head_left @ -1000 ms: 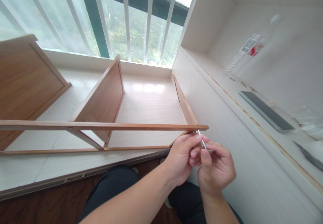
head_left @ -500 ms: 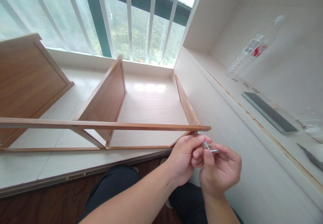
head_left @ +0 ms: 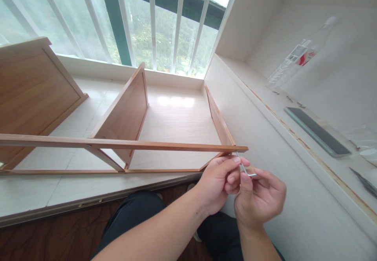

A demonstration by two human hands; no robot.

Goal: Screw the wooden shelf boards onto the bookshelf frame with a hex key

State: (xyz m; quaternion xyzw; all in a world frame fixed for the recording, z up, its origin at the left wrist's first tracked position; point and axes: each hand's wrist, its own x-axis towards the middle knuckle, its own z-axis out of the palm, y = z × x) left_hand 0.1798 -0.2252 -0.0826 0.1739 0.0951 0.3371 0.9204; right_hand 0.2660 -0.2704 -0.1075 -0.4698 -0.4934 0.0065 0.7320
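Note:
A thin silver hex key (head_left: 244,169), bent into an L, runs from my hands up to the right end of a long wooden rail (head_left: 176,147). Its tip meets the rail near the corner where a wooden end panel (head_left: 219,117) joins. My left hand (head_left: 220,178) is closed, thumb and fingers pinching the long arm of the key. The short arm lies between the thumb and fingers of my right hand (head_left: 260,196). Further left, a wooden shelf board (head_left: 126,112) stands upright against the same rail. The screw at the key's tip is too small to see.
On the ledge to the right are a clear plastic bottle (head_left: 300,55), a dark phone (head_left: 318,131) and several small screws (head_left: 290,98). A larger wooden panel (head_left: 35,92) stands at the left. A barred window (head_left: 165,29) is behind, and a white side wall (head_left: 265,143) lies close on my right.
Both hands keep their hold on the hex key, whose angle looks nearly the same. The whole view has shifted slightly; the wooden frame has not visibly moved.

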